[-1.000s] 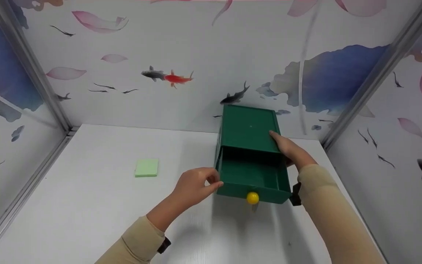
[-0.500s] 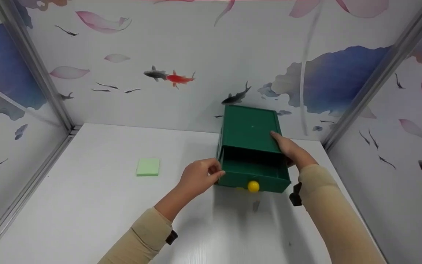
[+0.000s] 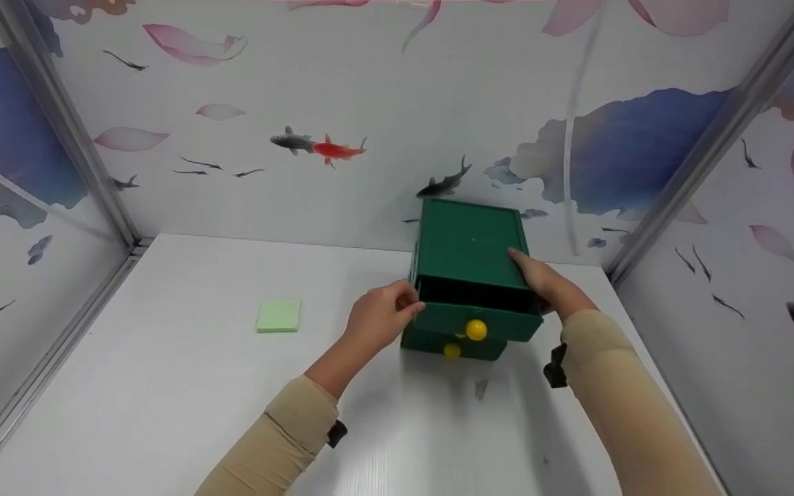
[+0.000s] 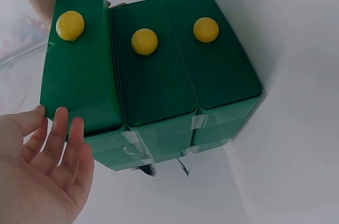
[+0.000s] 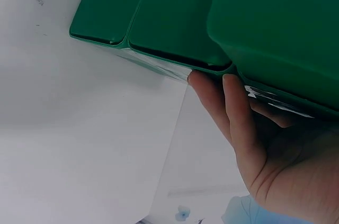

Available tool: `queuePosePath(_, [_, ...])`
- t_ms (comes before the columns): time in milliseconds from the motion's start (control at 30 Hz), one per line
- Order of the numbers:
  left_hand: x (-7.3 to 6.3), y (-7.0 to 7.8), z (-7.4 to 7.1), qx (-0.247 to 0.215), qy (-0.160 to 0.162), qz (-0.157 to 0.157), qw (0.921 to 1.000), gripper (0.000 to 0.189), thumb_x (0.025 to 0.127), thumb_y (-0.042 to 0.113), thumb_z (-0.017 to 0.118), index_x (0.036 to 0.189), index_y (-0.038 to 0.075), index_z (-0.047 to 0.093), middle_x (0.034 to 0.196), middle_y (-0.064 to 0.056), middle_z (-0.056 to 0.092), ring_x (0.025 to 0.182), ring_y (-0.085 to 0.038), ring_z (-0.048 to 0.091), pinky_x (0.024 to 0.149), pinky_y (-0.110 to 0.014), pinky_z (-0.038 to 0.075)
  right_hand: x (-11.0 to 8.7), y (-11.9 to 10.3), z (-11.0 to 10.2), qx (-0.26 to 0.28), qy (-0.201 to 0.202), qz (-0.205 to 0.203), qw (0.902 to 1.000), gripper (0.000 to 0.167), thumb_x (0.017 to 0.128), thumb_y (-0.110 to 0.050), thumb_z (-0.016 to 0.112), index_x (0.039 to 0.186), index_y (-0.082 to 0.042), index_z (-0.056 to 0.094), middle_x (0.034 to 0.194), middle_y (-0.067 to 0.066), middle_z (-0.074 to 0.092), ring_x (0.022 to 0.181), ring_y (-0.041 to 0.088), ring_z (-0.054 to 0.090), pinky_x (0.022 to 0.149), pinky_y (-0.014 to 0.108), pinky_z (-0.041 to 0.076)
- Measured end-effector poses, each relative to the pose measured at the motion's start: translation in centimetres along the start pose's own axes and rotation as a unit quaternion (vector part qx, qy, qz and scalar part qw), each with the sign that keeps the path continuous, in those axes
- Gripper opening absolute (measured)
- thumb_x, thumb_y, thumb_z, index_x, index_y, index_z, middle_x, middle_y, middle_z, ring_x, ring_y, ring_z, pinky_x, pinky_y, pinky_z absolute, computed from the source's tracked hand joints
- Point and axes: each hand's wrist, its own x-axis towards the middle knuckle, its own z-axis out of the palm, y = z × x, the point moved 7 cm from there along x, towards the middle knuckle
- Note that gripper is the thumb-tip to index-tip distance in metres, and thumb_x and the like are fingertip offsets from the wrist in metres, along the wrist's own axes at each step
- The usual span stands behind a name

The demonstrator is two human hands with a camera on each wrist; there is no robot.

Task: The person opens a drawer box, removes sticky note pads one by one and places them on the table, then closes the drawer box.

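Note:
A green drawer cabinet (image 3: 469, 241) with stacked drawers stands against the back wall. Its top drawer (image 3: 473, 322), with a yellow knob (image 3: 477, 330), sticks out partway. At that drawer's front left corner my left hand (image 3: 382, 311) touches with the thumb tip, its fingers loosely bent. In the left wrist view the fingers of the left hand (image 4: 47, 166) rest along the drawer's edge. My right hand (image 3: 550, 282) steadies the cabinet's right side, thumb on the top. From the right wrist, the right hand's fairly straight fingers (image 5: 239, 113) lie against the side.
Left of the cabinet, a pale green square pad (image 3: 278, 315) lies on the white table (image 3: 183, 386). Printed panels (image 3: 231, 83) with fish and petals stand behind and on both sides. A lower yellow knob (image 3: 452, 350) protrudes below the top drawer.
The top drawer has slid inward, narrowing its opening and uncovering a lower drawer front. My left hand has moved forward with it. The right hand has stayed on the cabinet's side.

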Motion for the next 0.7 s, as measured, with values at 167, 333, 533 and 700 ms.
queuePosePath(167, [0.8,-0.1,-0.1,-0.002,0.011,-0.007,0.9999,0.013,0.094,0.028,0.066,0.095,0.016,0.064,0.079,0.006,0.063,0.073,-0.011,0.058,0.066,-0.028,0.05,0.0,-0.1,0.0,0.005,-0.002,0.006,1.0,0.1,0.093,-0.072,0.023,0.151,0.008,0.01,0.143,0.034,0.033,0.126,0.044,0.046,0.096,0.054,0.044])
queuePosePath(333, [1.4,-0.4,0.1,-0.005,0.02,-0.014,0.9997,0.012,0.095,0.028,0.066,0.094,0.015,0.064,0.077,0.007,0.063,0.07,-0.009,0.058,0.063,-0.027,0.049,0.2,0.1,-0.1,0.0,0.004,0.009,0.9999,0.1,0.092,-0.072,0.024,0.15,0.009,0.014,0.14,0.035,0.038,0.122,0.045,0.049,0.09,0.053,0.049])
queuePosePath(533, [2.0,-0.5,0.1,0.003,0.035,-0.022,0.9991,0.013,0.094,0.028,0.066,0.094,0.015,0.064,0.075,0.007,0.063,0.068,-0.009,0.059,0.062,-0.028,0.049,0.3,0.1,0.2,0.031,-0.007,0.008,0.9995,0.099,0.093,-0.072,0.027,0.153,0.005,0.006,0.143,0.035,0.033,0.123,0.048,0.047,0.084,0.055,0.051])
queuePosePath(700, [2.4,-0.4,0.0,0.025,0.041,-0.025,0.9985,0.014,0.094,0.03,0.066,0.094,0.016,0.065,0.074,0.007,0.063,0.067,-0.01,0.058,0.061,-0.027,0.048,0.2,0.1,0.2,0.041,-0.01,0.007,0.9991,0.099,0.093,-0.072,0.028,0.153,0.003,0.004,0.143,0.035,0.032,0.123,0.048,0.047,0.082,0.055,0.052])
